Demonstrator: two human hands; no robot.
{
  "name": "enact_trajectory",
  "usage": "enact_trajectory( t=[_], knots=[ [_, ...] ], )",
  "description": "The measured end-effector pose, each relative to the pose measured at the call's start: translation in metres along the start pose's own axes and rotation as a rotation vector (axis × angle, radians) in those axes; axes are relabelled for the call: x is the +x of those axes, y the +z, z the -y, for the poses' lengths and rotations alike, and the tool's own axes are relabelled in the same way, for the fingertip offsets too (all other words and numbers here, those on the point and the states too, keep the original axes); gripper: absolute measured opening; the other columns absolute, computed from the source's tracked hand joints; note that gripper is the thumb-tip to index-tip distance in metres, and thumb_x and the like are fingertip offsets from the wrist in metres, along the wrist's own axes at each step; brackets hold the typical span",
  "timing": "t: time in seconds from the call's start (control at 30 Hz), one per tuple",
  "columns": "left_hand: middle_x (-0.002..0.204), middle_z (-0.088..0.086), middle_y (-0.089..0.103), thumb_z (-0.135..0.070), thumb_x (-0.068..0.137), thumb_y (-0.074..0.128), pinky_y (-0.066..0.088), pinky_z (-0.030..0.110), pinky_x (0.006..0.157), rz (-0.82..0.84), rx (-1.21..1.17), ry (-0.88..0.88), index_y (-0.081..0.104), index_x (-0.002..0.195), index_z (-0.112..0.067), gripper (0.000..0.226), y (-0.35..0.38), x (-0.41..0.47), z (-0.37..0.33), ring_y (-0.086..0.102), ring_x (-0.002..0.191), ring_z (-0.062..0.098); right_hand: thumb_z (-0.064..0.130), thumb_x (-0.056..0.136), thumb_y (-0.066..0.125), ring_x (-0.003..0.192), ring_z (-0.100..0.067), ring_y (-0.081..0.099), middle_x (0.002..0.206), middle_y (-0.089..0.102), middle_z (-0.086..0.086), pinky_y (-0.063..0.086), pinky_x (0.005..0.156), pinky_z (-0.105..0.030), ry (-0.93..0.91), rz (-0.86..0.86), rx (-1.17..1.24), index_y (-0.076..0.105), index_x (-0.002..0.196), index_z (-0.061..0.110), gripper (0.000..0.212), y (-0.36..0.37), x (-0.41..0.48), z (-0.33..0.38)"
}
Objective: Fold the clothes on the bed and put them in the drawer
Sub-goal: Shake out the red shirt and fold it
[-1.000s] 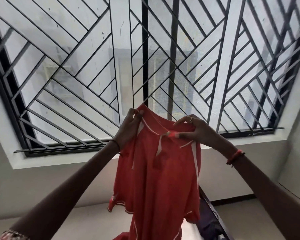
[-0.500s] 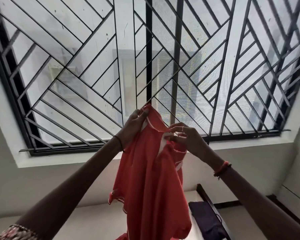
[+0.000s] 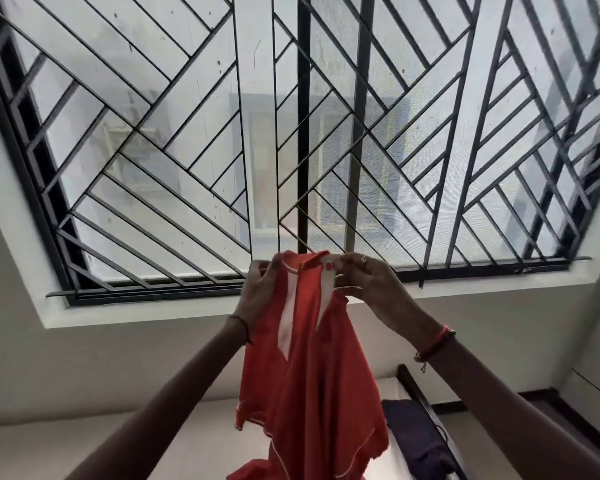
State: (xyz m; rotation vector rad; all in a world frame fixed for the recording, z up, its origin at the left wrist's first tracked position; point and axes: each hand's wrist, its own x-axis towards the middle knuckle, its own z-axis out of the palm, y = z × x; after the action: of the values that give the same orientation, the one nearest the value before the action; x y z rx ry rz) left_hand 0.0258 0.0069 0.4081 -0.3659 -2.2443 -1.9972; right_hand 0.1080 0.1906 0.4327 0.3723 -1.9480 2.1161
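A red garment with white trim hangs in the air in front of me, held up by its top edge. My left hand grips the top edge on the left side. My right hand pinches the top edge on the right, close beside the left hand. The cloth droops in folds down to the white bed below. A dark purple garment lies on the bed at the right edge. No drawer is in view.
A large window with a black geometric metal grille fills the wall ahead, above a white sill. The bed's dark wooden frame runs along its right side, with floor beyond it.
My two hands have come closer together at the top of the red garment, so the cloth now hangs narrower. The view has tilted down slightly, showing more of the bed.
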Motion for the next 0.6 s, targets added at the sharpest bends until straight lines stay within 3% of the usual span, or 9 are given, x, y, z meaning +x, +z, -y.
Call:
enact_trajectory(
  t=[0.1, 0.17, 0.27, 0.4, 0.5, 0.6],
  knots=[
    [0.088, 0.004, 0.059, -0.044, 0.087, 0.054, 0.045, 0.030, 0.079, -0.211, 0.011, 0.177, 0.054, 0.093, -0.013, 0.032, 0.003, -0.025, 0.021, 0.056, 0.082, 0.016, 0.004, 0.091, 0.055, 0.068, -0.011, 0.065, 0.082, 0.068, -0.002, 0.050, 0.065, -0.021, 0.022, -0.032, 0.019, 0.065, 0.089, 0.009, 0.011, 0.001, 0.001, -0.004],
    [0.080, -0.002, 0.061, -0.026, 0.092, 0.058, 0.045, 0.021, 0.072, -0.151, 0.013, 0.239, 0.058, 0.085, -0.020, 0.010, 0.009, -0.042, 0.021, 0.057, 0.073, 0.006, 0.004, 0.090, 0.056, 0.073, -0.012, 0.065, 0.085, 0.070, -0.002, 0.051, 0.066, -0.022, 0.034, -0.039, 0.030, 0.067, 0.089, 0.010, 0.012, 0.002, 0.000, -0.006],
    [0.086, 0.001, 0.070, -0.017, 0.089, 0.059, 0.050, 0.018, 0.073, 0.057, 0.017, 0.230, 0.068, 0.092, -0.014, 0.010, 0.019, -0.059, 0.019, 0.064, 0.076, 0.002, 0.008, 0.090, 0.058, 0.082, -0.017, 0.064, 0.092, 0.070, -0.004, 0.051, 0.067, -0.025, 0.053, -0.014, 0.004, 0.068, 0.096, 0.007, 0.012, 0.007, -0.003, -0.010],
    [0.093, 0.009, 0.072, -0.018, 0.089, 0.061, 0.052, 0.020, 0.075, 0.089, -0.099, 0.161, 0.071, 0.101, -0.007, 0.019, 0.024, -0.063, 0.013, 0.066, 0.084, 0.010, 0.006, 0.089, 0.058, 0.079, -0.014, 0.065, 0.088, 0.071, 0.000, 0.052, 0.065, -0.023, 0.071, -0.033, 0.019, 0.068, 0.095, 0.007, 0.011, 0.011, -0.006, -0.013],
    [0.089, 0.005, 0.072, -0.016, 0.086, 0.064, 0.051, 0.016, 0.070, 0.101, -0.197, 0.091, 0.070, 0.099, -0.007, 0.017, 0.026, -0.064, 0.004, 0.066, 0.076, 0.004, 0.007, 0.088, 0.058, 0.080, -0.015, 0.065, 0.088, 0.071, -0.002, 0.053, 0.069, -0.027, 0.062, -0.005, 0.005, 0.068, 0.096, 0.005, 0.012, 0.007, -0.009, -0.013],
    [0.071, -0.008, 0.070, -0.012, 0.085, 0.064, 0.043, 0.006, 0.057, 0.135, -0.244, 0.040, 0.070, 0.097, -0.004, 0.016, 0.030, -0.064, -0.005, 0.059, 0.058, -0.009, 0.009, 0.088, 0.059, 0.079, -0.015, 0.065, 0.086, 0.071, -0.002, 0.053, 0.071, -0.027, 0.060, 0.007, 0.002, 0.068, 0.094, 0.007, 0.012, 0.004, -0.011, -0.012]
  ],
)
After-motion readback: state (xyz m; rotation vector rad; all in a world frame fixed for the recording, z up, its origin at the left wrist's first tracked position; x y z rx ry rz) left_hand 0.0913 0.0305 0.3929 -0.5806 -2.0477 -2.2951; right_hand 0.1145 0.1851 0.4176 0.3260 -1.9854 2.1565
